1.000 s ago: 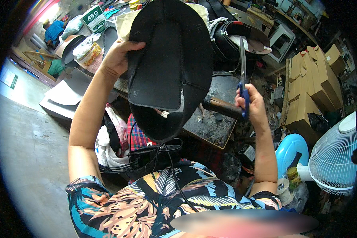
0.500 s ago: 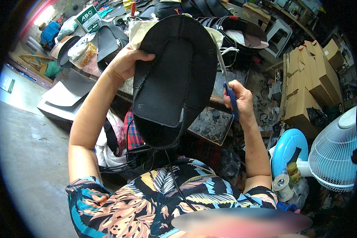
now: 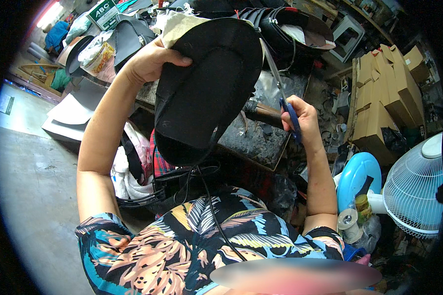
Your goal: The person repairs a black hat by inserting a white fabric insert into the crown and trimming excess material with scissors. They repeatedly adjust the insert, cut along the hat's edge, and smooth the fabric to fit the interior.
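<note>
Since a second ago the black sole-shaped piece [image 3: 209, 88] has tipped and come closer to the head camera, and the scissors [image 3: 282, 96] have swung in from standing clear on the right to lying along its right edge. I read that as the cut being lined up or just starting on that edge, though I can't see the blade tips biting, since they run behind the rim. Left hand [image 3: 150, 61] is up high, thumb over the front face near the top-left, fingers wrapped behind, so that grip is clamped on the black sole-shaped piece and holds it in the air over the table [image 3: 261, 137], tilted, broad end up, narrow end down toward the lap. A pale cloth-like layer [image 3: 179, 27] peeks out behind the top edge; I can't tell if it's bonded to the piece. Right hand [image 3: 302, 120] is closed around the blue handles of the scissors, grip tight on them, blades pointing up and left, looking nearly together, but whether they're a bit apart is too thin to tell. A thin black cord [image 3: 209, 196] hangs from the lower end of the piece down over the floral shirt [image 3: 206, 241]. Around: a dark stone-like slab on the table under the piece, a hammer handle [image 3: 266, 114] just left of the right hand, cardboard boxes [image 3: 379, 98] to the right, a white fan [image 3: 416, 184] and a blue round lid [image 3: 357, 177] lower right, more black soles stacked [image 3: 290, 24] at the top.
</note>
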`<state>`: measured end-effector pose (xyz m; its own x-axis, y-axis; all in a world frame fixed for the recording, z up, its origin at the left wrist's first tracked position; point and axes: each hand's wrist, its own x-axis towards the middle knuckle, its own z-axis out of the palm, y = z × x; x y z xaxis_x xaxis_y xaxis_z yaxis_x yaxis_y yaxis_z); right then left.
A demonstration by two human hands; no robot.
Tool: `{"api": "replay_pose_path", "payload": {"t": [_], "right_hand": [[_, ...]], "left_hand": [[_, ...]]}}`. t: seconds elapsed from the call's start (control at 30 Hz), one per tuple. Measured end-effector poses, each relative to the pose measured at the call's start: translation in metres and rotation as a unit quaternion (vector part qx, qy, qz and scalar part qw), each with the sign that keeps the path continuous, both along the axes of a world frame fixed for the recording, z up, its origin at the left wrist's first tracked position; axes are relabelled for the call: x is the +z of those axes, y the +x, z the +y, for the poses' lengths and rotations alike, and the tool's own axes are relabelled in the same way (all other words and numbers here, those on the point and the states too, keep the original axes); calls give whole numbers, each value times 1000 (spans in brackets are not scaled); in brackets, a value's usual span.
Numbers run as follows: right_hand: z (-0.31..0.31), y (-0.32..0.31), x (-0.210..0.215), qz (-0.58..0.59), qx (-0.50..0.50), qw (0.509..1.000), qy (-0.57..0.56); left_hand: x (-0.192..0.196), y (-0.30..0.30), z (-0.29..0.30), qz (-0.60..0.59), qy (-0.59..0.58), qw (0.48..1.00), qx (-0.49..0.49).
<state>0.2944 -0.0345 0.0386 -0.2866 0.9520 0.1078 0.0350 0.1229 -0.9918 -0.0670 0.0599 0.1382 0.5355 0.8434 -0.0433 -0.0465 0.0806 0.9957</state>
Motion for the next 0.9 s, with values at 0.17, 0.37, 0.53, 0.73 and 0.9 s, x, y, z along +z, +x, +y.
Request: {"api": "replay_pose_path", "payload": {"t": [0.17, 0.37, 0.53, 0.73, 0.9], "right_hand": [[6, 0, 0, -34, 50, 990, 129], [4, -6, 1, 74, 105, 991, 36], [1, -15, 8, 59, 108, 992, 24], [9, 6, 52, -193, -13, 965, 176], [6, 16, 62, -198, 21, 965, 172]], "left_hand": [[0, -3, 0, -5, -10, 1000, -3], [-2, 1, 3, -10, -18, 999, -29], [0, 0, 9, 13, -5, 999, -52], [9, 1, 14, 64, 42, 993, -87], [12, 3, 15, 107, 41, 988, -100]]}}
